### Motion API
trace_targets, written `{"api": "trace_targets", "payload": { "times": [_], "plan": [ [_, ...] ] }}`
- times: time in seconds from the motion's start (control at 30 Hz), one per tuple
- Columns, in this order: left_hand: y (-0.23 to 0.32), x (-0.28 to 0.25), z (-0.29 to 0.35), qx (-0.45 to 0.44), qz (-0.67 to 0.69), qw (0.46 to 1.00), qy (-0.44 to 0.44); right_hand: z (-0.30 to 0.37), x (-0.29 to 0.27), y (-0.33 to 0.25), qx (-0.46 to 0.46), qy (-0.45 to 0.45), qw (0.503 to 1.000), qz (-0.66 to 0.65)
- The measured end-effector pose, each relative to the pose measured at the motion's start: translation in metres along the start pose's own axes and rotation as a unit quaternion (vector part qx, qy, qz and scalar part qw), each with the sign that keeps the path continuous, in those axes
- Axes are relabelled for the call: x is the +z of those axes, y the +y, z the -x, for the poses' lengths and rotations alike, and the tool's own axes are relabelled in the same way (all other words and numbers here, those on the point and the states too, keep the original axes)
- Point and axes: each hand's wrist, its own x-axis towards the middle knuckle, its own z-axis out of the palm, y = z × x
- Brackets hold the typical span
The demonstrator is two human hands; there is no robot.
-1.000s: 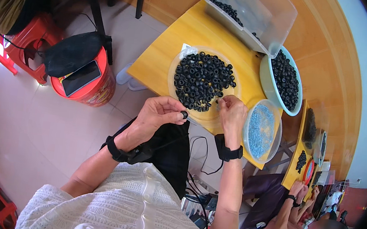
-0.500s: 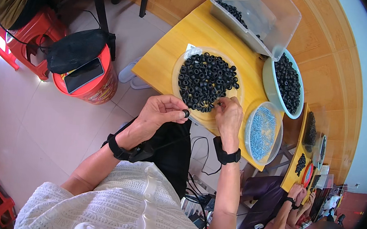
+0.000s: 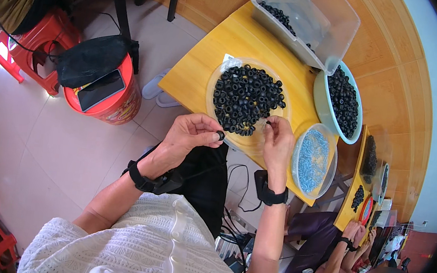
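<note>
Head view: the left hand [image 3: 193,132] pinches one black ring [image 3: 221,135] between thumb and fingertips, likely to steady it, beside the clear round tray [image 3: 210,93] of loose rings [image 3: 245,93]; the right hand [image 3: 278,144] bunches its fingertips over that tray, grip unclear.

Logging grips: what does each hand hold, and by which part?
Left hand: black ring, by its edge. Right hand: cannot tell whether anything's held.

No text can be read, even on the printed red bucket [image 3: 123,104]
</note>
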Motion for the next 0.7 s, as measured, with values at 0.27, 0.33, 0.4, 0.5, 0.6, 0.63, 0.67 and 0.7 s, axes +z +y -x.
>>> {"api": "trace_targets", "payload": {
  "times": [0.27, 0.33, 0.4, 0.5, 0.6, 0.63, 0.67, 0.7],
  "plan": [
    [0.000, 0.003, -0.001, -0.014, -0.008, 1.000, 0.005, 0.014, -0.018, -0.021, 0.311, -0.069, 0.793, -0.519],
    [0.000, 0.002, -0.001, -0.011, -0.010, 1.000, 0.005, 0.015, -0.019, -0.021, 0.318, -0.076, 0.767, -0.553],
    [0.000, 0.003, -0.001, -0.007, -0.012, 1.000, 0.002, 0.017, -0.021, -0.020, 0.322, -0.081, 0.740, -0.584],
    [-0.001, 0.005, 0.000, -0.013, -0.007, 1.000, 0.005, 0.021, -0.021, -0.019, 0.311, -0.107, 0.730, -0.600],
    [-0.002, 0.005, 0.002, -0.011, -0.010, 1.000, 0.000, 0.026, -0.020, -0.029, 0.295, -0.108, 0.774, -0.550],
    [-0.003, 0.006, 0.002, -0.009, -0.010, 1.000, -0.002, 0.027, -0.019, -0.034, 0.289, -0.098, 0.796, -0.523],
    [-0.003, 0.007, 0.002, -0.005, -0.011, 1.000, -0.003, 0.028, -0.019, -0.038, 0.285, -0.098, 0.797, -0.523],
    [-0.004, 0.008, 0.003, -0.004, -0.008, 1.000, -0.005, 0.030, -0.019, -0.042, 0.276, -0.100, 0.819, -0.494]
  ]
}}
